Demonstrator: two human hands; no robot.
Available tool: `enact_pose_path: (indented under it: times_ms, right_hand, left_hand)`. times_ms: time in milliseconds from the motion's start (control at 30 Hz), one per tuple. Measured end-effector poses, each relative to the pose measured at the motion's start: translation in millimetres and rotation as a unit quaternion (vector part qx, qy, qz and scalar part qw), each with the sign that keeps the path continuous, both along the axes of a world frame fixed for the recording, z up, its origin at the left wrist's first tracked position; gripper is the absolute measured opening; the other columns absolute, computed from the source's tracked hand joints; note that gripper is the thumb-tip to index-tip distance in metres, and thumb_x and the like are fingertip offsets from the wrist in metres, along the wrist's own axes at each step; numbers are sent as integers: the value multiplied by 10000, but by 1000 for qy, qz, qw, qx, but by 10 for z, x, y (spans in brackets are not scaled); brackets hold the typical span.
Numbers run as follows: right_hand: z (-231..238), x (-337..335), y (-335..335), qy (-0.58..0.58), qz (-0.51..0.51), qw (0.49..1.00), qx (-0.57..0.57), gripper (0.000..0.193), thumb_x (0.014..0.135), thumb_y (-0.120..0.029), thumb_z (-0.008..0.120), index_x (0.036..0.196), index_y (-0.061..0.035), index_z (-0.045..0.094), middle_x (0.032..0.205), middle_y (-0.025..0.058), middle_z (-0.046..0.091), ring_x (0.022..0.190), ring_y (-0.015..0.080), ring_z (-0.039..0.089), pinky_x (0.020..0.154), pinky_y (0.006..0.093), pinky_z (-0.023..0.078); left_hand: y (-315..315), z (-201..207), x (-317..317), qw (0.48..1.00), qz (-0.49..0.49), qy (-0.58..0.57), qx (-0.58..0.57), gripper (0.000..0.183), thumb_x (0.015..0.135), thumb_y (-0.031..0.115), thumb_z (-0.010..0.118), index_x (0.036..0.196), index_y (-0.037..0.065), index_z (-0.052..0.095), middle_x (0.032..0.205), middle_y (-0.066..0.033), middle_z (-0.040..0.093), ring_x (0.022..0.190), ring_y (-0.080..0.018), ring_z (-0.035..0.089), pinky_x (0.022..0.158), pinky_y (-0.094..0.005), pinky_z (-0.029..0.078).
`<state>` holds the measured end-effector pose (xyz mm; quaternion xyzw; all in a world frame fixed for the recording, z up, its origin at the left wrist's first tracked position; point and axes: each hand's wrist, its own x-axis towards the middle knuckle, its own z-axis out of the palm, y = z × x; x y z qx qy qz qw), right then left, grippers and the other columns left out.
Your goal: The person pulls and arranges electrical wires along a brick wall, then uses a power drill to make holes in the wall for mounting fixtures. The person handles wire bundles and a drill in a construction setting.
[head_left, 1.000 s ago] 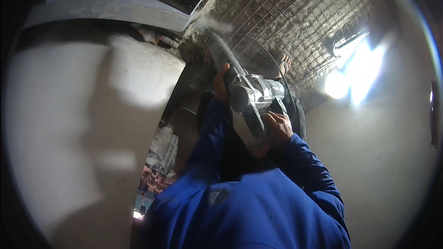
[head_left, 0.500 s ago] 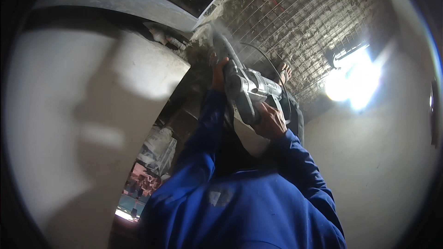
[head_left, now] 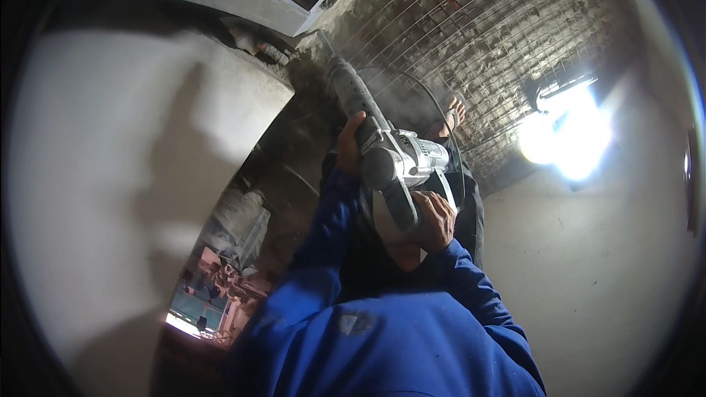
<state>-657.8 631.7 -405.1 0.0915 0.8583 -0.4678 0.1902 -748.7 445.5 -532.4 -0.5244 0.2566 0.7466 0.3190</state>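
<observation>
A dusty grey demolition hammer (head_left: 421, 154) slants up and leftward across the middle of the view. My left hand (head_left: 351, 145) is closed round the side of its barrel, with most of the fingers hidden behind the tool. At the rear, my right hand (head_left: 437, 219) grips the handle. The long chisel bit (head_left: 325, 43) points at broken, rough masonry (head_left: 312, 66) below the corner of a pale ledge (head_left: 276, 18). Whether the tip touches is too hazy to tell. Dust hangs round the barrel.
Wire mesh (head_left: 471, 26) covers rough concrete at the far right. A bright lamp (head_left: 566, 132) glares there. A cable (head_left: 434, 95) loops beside the hammer, near my bare foot (head_left: 452, 114). Smooth walls (head_left: 95, 169) flank both sides. Crumpled sacks (head_left: 239, 228) and reddish rubble (head_left: 228, 279) lie lower left.
The hammer and both hands have drawn back toward me, lower in view. More of the chisel bit shows, and the dust round the tip looks thinner.
</observation>
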Motion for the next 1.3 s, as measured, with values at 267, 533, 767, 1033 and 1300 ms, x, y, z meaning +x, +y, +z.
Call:
enact_pose_path:
  times_ms: [267,533,767,1033,1300]
  right_hand:
    - [-46,8,47,13,12,1000,6,455,649,-311,794,1021,-79,672,946,95,702,859,289,678,765,415,516]
    - [-41,18,34,11,24,1000,-5,503,635,-347,809,1028,-66,669,941,101,703,836,295,681,747,415,521]
    - [-140,-10,-25,51,-2,998,-26,514,605,-350,824,986,-49,655,885,113,695,748,302,680,662,405,529]
    - [-260,24,-183,45,7,999,-14,509,594,-351,825,945,-37,629,797,106,661,699,304,667,622,407,527]
    - [-265,-13,-220,9,-6,1000,-10,495,626,-359,821,972,-49,651,863,108,683,747,293,679,646,397,536]
  left_hand:
    - [32,74,-75,1000,-9,9,-5,337,902,345,643,997,22,642,879,-104,683,801,-218,667,790,-356,549]
    - [9,125,-155,999,-30,-5,-8,344,892,349,635,990,19,647,892,-104,683,811,-213,665,798,-344,542]
    - [-31,77,-149,1000,-22,11,-8,352,888,351,638,1008,20,650,894,-98,683,812,-199,660,784,-333,537]
    - [-108,-76,-163,999,-20,-26,-14,324,875,326,657,989,23,656,874,-97,685,782,-210,665,764,-332,543]
    - [-151,-95,-307,998,-55,3,-38,308,878,314,656,968,19,662,864,-107,692,766,-217,672,748,-341,549]
